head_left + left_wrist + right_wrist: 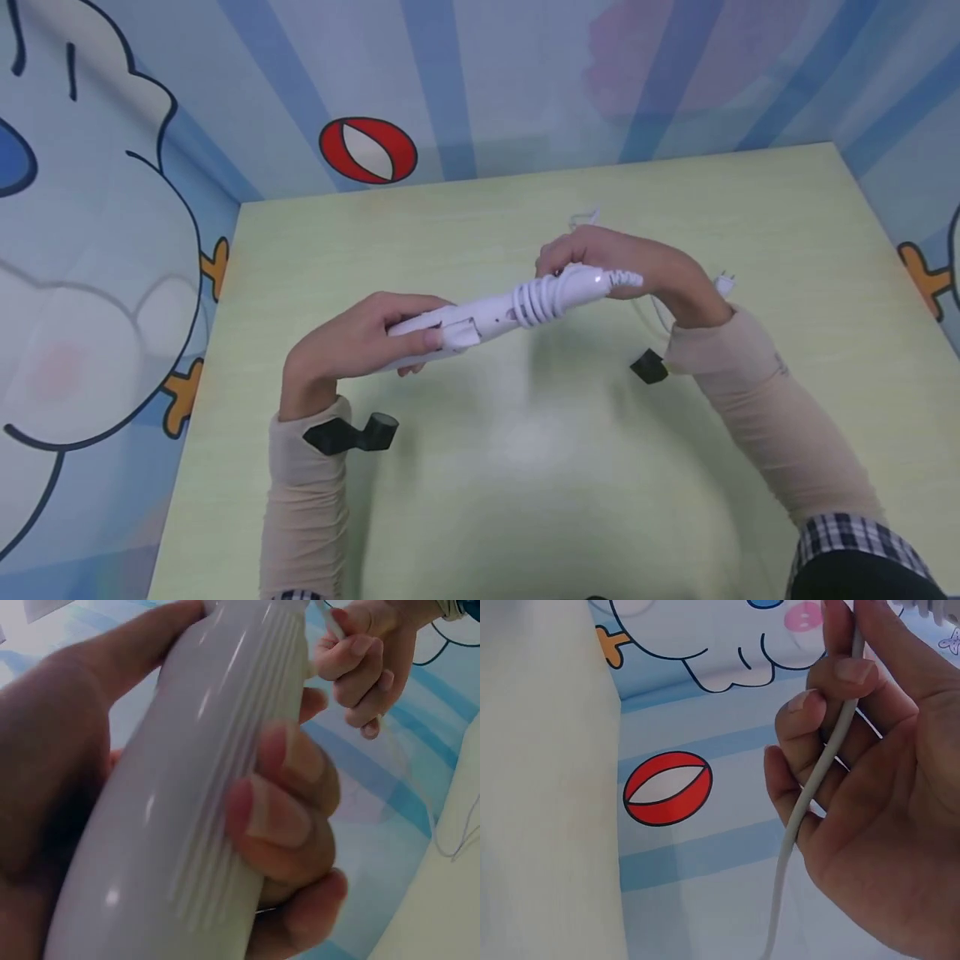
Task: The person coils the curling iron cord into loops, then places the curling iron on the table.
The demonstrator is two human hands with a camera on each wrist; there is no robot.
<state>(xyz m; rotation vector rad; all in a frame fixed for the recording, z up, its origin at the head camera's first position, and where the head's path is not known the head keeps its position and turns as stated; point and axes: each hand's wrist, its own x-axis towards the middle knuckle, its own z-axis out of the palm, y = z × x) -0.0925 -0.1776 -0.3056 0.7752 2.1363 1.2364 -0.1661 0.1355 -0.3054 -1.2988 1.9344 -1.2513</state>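
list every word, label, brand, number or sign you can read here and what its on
No readable words, brands, numbers or signs show in any view.
White corded appliance: small dark marks beside the wound cord, too small to tell whether they are lettering.
Plug: too small to read any marking.
Wall: a printed red-and-white ball and cartoon figures, no lettering visible.

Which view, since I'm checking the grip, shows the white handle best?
The left wrist view: the handle appears large and close, its ridges clear beside the curled fingers. The head view shows it smaller, partly covered by the left hand. The right wrist view doesn't show it.
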